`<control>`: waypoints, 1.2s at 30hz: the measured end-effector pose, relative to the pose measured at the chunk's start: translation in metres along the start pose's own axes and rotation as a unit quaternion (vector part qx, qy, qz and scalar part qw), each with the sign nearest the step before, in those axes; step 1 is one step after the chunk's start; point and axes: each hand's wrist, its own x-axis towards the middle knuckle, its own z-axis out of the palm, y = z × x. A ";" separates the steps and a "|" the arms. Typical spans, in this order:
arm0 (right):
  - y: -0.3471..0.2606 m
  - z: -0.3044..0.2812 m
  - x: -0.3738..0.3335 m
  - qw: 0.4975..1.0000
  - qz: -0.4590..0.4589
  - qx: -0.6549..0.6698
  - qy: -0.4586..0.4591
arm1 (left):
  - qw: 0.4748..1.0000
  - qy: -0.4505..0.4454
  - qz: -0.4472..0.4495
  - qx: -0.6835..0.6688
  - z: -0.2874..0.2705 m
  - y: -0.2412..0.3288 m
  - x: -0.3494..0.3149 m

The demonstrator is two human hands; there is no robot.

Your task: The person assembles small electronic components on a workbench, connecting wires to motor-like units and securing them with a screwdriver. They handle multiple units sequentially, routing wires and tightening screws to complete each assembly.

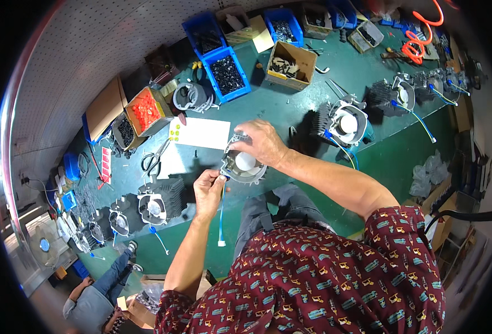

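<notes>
left hand [208, 188] pinching blue wire [222, 209] | right hand [261, 142] gripping motor housing [243, 166]

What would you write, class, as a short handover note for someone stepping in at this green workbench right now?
Left hand: pinching the upper end of a blue-and-white wire at the edge of the round metal housing; the wire hangs down to a white plug.
Right hand: gripping the housing from above, steadying it on the green bench.
Done: finned units with wires fitted stand to the right, more to the left.
Left: whether this wire is fully seated cannot be seen.
Nearby: scissors, white sheet, blue bin of black parts.
</notes>
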 end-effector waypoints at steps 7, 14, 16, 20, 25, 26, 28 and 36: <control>0.002 0.005 0.002 1.000 0.001 -0.008 -0.005 | 0.993 0.021 0.058 0.103 0.003 -0.004 -0.003; 0.005 0.001 0.000 0.999 0.024 0.002 -0.026 | 0.999 0.012 -0.012 -0.043 -0.006 -0.006 -0.005; 0.005 0.001 0.001 0.999 0.023 0.010 -0.031 | 0.997 -0.003 -0.031 -0.073 -0.008 -0.004 -0.003; 0.005 0.004 -0.001 1.000 0.009 0.008 -0.014 | 0.995 -0.016 -0.046 -0.083 -0.005 0.003 0.001; 0.007 0.003 0.000 1.000 0.009 0.011 -0.014 | 0.997 0.003 0.011 0.077 0.000 0.004 0.001; 0.007 0.003 0.000 1.000 0.012 0.011 -0.015 | 0.993 0.011 0.024 0.115 0.003 0.005 0.002; 0.006 0.003 0.001 1.000 0.014 0.010 -0.017 | 0.995 0.022 0.005 0.100 0.006 0.008 0.001; 0.008 0.001 0.002 1.000 -0.009 0.000 -0.015 | 1.000 0.013 -0.016 0.017 0.006 0.006 -0.003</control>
